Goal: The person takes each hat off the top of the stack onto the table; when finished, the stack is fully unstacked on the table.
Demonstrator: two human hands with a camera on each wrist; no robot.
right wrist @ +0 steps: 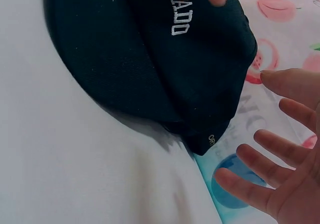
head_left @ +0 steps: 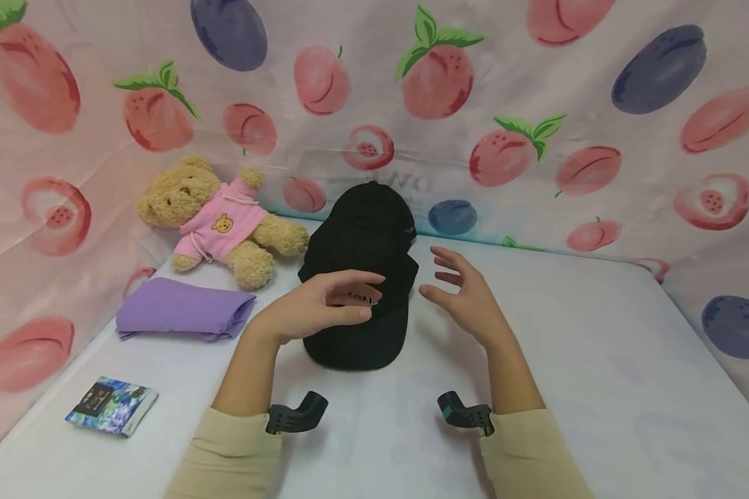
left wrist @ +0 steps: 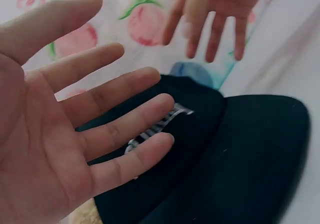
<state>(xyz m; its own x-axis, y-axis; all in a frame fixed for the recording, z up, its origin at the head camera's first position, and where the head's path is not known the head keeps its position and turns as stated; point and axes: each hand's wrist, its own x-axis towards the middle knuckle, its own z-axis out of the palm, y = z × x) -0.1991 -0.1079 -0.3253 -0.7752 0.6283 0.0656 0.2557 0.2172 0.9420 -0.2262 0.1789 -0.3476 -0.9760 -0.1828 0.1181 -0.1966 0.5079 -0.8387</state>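
A black baseball cap lies in the middle of the table, its brim toward me and white lettering on its front. Behind that front, more black cap fabric rises toward the backdrop. My left hand hovers over the cap's left side, fingers extended and holding nothing, hiding part of the lettering. To the right of the cap is my right hand, apart from it, with its palm turned inward and fingers loosely spread. Both palms look bare in the left wrist view and the right wrist view, near the cap's crown.
At the back left a teddy bear in a pink hoodie leans by the fruit-print backdrop. In front of it lies a folded purple cloth. A small blue patterned packet rests near the left edge of the white table.
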